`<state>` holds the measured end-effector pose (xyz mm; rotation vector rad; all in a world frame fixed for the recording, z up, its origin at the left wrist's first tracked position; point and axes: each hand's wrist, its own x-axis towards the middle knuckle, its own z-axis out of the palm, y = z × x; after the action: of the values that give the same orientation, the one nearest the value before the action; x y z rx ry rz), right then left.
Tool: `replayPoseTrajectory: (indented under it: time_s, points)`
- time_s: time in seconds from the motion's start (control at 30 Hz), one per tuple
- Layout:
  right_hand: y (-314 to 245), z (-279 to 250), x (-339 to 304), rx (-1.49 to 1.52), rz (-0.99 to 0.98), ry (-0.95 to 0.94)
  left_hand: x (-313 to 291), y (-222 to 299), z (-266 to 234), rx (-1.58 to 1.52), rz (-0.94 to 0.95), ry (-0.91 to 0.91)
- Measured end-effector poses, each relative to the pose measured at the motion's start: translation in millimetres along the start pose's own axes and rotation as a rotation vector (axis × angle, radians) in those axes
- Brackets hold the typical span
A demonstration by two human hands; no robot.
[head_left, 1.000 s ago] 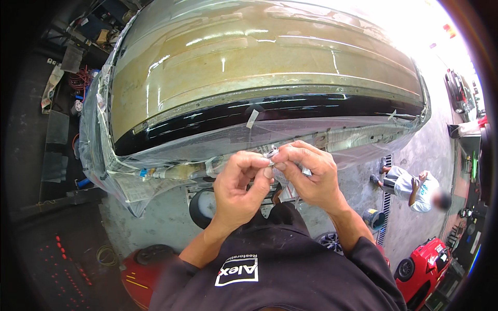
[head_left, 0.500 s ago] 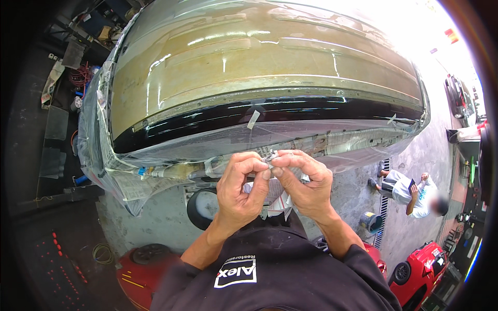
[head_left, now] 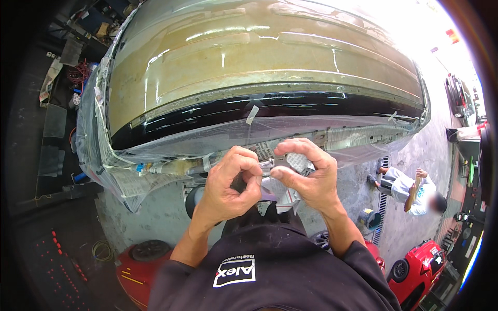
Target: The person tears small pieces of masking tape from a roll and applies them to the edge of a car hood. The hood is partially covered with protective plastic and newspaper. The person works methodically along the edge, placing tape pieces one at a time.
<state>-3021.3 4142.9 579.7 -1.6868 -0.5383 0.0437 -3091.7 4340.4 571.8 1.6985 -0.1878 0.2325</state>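
In front of my chest, my left hand (head_left: 232, 181) is closed in a pinch, thumb and forefinger on a small shiny piece (head_left: 266, 166) whose kind I cannot make out. The tip of my right thumb comes close to that piece. My right hand (head_left: 314, 176) has its thumb and forefinger parted. A crumpled grey-white printed packet (head_left: 299, 161) sits in the curve of its palm, apparently held by the lower fingers, which are partly hidden. Below the hands hangs a whitish sheet or bag (head_left: 287, 201) with a red line.
Ahead stands a vehicle with a bare yellowish roof (head_left: 207, 67) and a glossy black strip (head_left: 202, 116), edged by newspaper and plastic film (head_left: 116, 179). A tape piece (head_left: 252, 115) sticks to the strip. A person (head_left: 412, 189), a bucket (head_left: 370, 218) and red cars (head_left: 419, 272) are at the right.
My right thumb and forefinger have parted from the small piece, which stays in my left pinch. The crumpled packet shows more in my right palm. The person at right has shifted their arms.
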Motion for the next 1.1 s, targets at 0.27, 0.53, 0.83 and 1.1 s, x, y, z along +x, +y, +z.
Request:
replayPoseTrajectory:
  time_s: [0.27, 0.53, 0.83, 1.1]
  points:
    - [5.2, 12.4, -6.5, 0.023, 0.118, 0.064, -0.5, -4.2, 26.4, -0.544, -0.232, 0.254]
    - [3.6, 18.2, -26.0, 0.097, 0.241, 0.028, 3.6, -6.1, 27.6, -0.425, -0.432, 0.353]
    - [-2.7, -9.6, 6.8, 0.011, 0.003, -0.238, 13.6, 0.9, -1.3, -0.284, -0.433, 0.034]
    - [0.3, -3.4, -0.6, 0.051, 0.048, -0.063, -1.5, -9.4, 31.8, -0.169, -0.17, 0.236]
